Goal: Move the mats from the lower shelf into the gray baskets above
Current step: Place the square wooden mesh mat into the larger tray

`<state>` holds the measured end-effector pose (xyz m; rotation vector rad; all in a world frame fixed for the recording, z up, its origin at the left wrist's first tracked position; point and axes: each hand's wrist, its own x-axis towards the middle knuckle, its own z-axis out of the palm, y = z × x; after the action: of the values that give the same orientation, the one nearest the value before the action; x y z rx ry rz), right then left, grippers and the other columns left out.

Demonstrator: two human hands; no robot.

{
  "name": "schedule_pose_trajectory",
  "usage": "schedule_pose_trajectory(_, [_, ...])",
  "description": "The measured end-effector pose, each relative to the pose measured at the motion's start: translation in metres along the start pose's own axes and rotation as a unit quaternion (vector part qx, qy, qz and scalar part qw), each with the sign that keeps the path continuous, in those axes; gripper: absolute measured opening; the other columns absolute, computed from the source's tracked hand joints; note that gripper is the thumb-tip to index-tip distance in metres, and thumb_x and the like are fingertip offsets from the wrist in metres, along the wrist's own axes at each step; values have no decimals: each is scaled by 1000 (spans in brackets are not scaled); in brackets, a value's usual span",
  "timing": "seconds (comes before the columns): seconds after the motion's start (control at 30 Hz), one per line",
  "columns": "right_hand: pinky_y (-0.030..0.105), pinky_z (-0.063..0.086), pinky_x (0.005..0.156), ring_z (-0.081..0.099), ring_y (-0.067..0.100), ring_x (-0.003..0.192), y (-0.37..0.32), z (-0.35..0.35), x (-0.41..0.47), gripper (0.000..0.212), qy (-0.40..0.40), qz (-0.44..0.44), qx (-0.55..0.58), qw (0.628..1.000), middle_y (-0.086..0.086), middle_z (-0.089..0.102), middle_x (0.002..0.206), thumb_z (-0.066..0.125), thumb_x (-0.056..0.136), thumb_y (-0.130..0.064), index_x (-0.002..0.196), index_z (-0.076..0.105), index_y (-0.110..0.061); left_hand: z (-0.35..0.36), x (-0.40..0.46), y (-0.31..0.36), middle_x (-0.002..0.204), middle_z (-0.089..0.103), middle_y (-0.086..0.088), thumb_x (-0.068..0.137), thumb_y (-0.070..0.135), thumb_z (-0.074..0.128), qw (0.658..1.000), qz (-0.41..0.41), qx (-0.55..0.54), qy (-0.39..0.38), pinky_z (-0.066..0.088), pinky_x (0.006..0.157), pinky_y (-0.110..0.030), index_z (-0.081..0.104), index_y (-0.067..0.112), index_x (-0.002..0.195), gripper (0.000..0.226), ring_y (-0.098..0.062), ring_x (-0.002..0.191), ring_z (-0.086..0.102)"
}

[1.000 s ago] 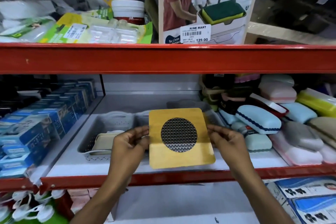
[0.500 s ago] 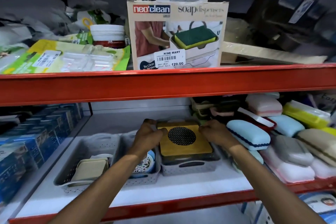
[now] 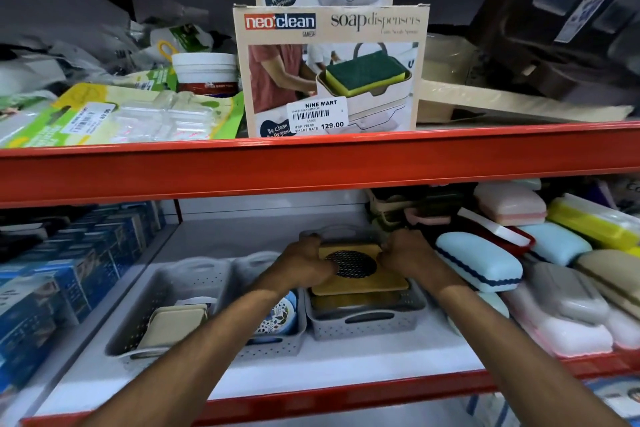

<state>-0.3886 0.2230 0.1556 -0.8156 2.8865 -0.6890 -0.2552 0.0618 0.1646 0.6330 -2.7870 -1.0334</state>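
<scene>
Both hands down at the right-hand gray basket point(image 3: 363, 324), the landmark for everything here. Left hand point(image 3: 306, 265) curled over the left edge of a yellow mat point(image 3: 360, 282) with a dark round mesh centre; right hand point(image 3: 403, 253) curled over its right edge, fingers closed on the mat from both sides. Mat lying nearly flat at the top of that basket, resting on or just above other yellowish mats point(image 3: 353, 302) stacked inside; hard to tell whether fully seated or a touch proud of the rim. Just left of the basket, a middle gray basket point(image 3: 273, 345) holding a round patterned piece point(image 3: 282, 314), mostly hidden by the left forearm. Further left, a third gray basket point(image 3: 145, 319) with a beige mat point(image 3: 175, 326) leaning inside. Right of the landmark basket, rows of pastel soap cases point(image 3: 479, 260); above it, a red shelf beam point(image 3: 311, 166) and a soap dispenser box point(image 3: 330, 69). By the look of it, well into the job: three baskets already loaded, this mat on the point of release. Left to do, probably: letting go, pressing the stack level, reaching back down for more. Lower shelf out of view, so no telling how many mats remain.
</scene>
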Motion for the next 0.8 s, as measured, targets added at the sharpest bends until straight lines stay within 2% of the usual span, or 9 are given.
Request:
schedule_pose_trajectory(0.1, [25, 42, 64, 55, 20, 77, 2, 4, -2, 11, 18, -2, -4, 1000, 8, 62, 90, 69, 86, -18, 92, 68, -8, 2, -3, 0, 139, 57, -8, 92, 31, 68, 999, 25, 35, -4, 45, 88, -22, 45, 15, 146, 61, -23, 121, 59])
schedule_pose_trajectory(0.2, [28, 44, 67, 63, 27, 78, 12, 9, -3, 12, 44, -75, -17, 996, 15, 67, 85, 69, 83, -14, 72, 67, -9, 6, -8, -3, 142, 54, -8, 89, 29, 72, 996, 60, 66, -6, 44, 97, -21, 49, 14, 143, 60, -25, 129, 56])
schedule_pose_trajectory(0.27, [28, 51, 72, 70, 22, 83, 17, 8, -9, 9, 35, -168, -6, 985, 11, 74, 90, 73, 83, -12, 90, 78, -9, 8, -10, -7, 139, 59, -9, 87, 27, 74, 989, 111, 100, 5, 46, 105, -25, 58, 15, 136, 52, -23, 127, 58])
schedule_pose_trajectory(0.33, [26, 58, 79, 71, 7, 86, 20, 3, -18, 20, -19, -227, 2, 974, -1, 78, 99, 76, 84, -15, 104, 79, -16, 9, -12, -10, 123, 71, -5, 86, 21, 76, 977, 169, 127, 8, 54, 99, -30, 70, 16, 121, 36, -19, 112, 66])
schedule_pose_trajectory(0.4, [23, 58, 79, 71, 1, 82, 21, 0, -25, 16, -69, -250, -22, 965, -8, 79, 93, 76, 83, -16, 97, 80, -22, 11, -14, -11, 106, 77, -1, 83, 19, 79, 967, 206, 151, -14, 58, 88, -30, 76, 17, 107, 24, -13, 95, 70])
schedule_pose_trajectory(0.5, [21, 57, 75, 68, 1, 74, 21, 3, -28, 14, -84, -282, -82, 952, -10, 79, 88, 74, 79, -17, 88, 81, -26, 16, -15, -11, 91, 78, -1, 80, 15, 79, 957, 223, 182, -39, 61, 78, -31, 78, 16, 90, 10, -13, 82, 70])
schedule_pose_trajectory(0.6, [19, 53, 66, 59, -1, 62, 19, 5, -29, 16, -95, -299, -117, 942, -8, 78, 84, 69, 80, -12, 82, 79, -24, 22, -13, -13, 86, 76, -2, 81, 7, 69, 953, 220, 202, -49, 58, 76, -29, 77, 13, 85, 10, -14, 76, 66])
schedule_pose_trajectory(0.67, [24, 54, 66, 57, 1, 63, 16, 4, -31, 17, -95, -300, -131, 940, -8, 75, 79, 66, 79, -10, 79, 77, -23, 24, -11, -13, 81, 73, 0, 80, 9, 69, 952, 220, 205, -52, 58, 74, -28, 76, 14, 82, 9, -11, 71, 61])
schedule_pose_trajectory(0.8, [31, 57, 67, 54, 1, 61, 17, 7, -27, 14, -98, -300, -141, 938, -19, 55, 61, 67, 77, -10, 74, 74, -22, 26, -9, -11, 77, 65, 6, 78, 12, 70, 949, 217, 224, -40, 59, 73, -32, 74, 17, 79, 6, -18, 77, 68])
